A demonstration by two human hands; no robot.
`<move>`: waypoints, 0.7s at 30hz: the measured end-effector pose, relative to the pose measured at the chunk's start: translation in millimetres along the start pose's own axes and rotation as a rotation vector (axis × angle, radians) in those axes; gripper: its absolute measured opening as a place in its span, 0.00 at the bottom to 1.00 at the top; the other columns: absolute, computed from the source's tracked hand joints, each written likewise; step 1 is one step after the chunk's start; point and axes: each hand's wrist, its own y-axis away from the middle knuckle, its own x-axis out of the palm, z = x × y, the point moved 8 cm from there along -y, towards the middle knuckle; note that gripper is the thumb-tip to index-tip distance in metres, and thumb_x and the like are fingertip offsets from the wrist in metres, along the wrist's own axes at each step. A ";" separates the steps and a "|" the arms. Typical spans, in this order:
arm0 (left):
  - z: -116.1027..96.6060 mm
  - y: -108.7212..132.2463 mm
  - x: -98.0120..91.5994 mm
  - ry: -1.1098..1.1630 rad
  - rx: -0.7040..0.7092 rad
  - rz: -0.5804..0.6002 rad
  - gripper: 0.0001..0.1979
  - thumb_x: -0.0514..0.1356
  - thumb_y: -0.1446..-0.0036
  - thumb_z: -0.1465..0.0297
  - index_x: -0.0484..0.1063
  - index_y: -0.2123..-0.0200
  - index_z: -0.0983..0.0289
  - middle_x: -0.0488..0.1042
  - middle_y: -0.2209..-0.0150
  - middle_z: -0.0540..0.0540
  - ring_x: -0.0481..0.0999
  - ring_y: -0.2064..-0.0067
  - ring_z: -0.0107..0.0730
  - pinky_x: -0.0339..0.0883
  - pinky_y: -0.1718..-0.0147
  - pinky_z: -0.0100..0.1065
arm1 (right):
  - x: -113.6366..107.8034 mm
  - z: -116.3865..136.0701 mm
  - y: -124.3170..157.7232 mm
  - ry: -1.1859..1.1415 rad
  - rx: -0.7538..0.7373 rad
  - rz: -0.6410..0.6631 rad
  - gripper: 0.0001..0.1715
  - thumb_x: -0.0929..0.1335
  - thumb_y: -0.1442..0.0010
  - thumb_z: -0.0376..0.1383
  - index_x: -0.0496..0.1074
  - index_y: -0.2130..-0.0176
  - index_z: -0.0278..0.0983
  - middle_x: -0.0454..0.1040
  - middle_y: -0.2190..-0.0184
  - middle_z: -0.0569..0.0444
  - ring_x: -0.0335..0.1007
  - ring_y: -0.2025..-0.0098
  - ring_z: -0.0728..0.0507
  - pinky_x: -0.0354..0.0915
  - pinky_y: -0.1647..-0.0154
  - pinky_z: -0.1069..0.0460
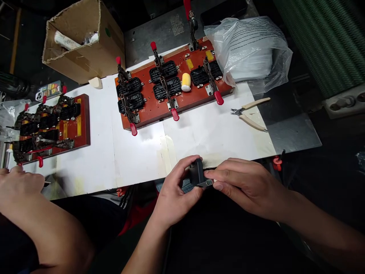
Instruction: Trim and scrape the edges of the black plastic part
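Your left fingers are curling over the top of the small black part, thumb underneath, pinching it. Your right fingertips are pressing together on its right side, thumb and forefinger gripping the grey metal bit at its lower edge. So the part is sitting between both hands, wedged from left and right, just off the near edge of the white tabletop. Left hand and right hand are nearly touching around it.

Further out: pliers with pale handles are lying on the tabletop, well apart from your right hand. Behind them, the red-brown jig board is holding black parts under red-tipped clamps, with a yellow-and-white cylinder lying on it. A clear plastic bag is overlapping its right end. A cardboard box is standing at far left back. A second jig board is lying at left, and another person's hand is resting near it.
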 end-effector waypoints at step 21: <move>-14.4 4.5 15.7 -0.048 0.087 0.184 0.34 0.66 0.40 0.79 0.67 0.34 0.49 0.70 0.35 0.56 0.71 0.33 0.47 0.64 0.30 0.50 | -40.5 -70.7 -18.9 0.435 0.236 -0.212 0.18 0.66 0.25 0.40 0.79 0.42 0.41 0.82 0.54 0.52 0.79 0.53 0.42 0.71 0.52 0.47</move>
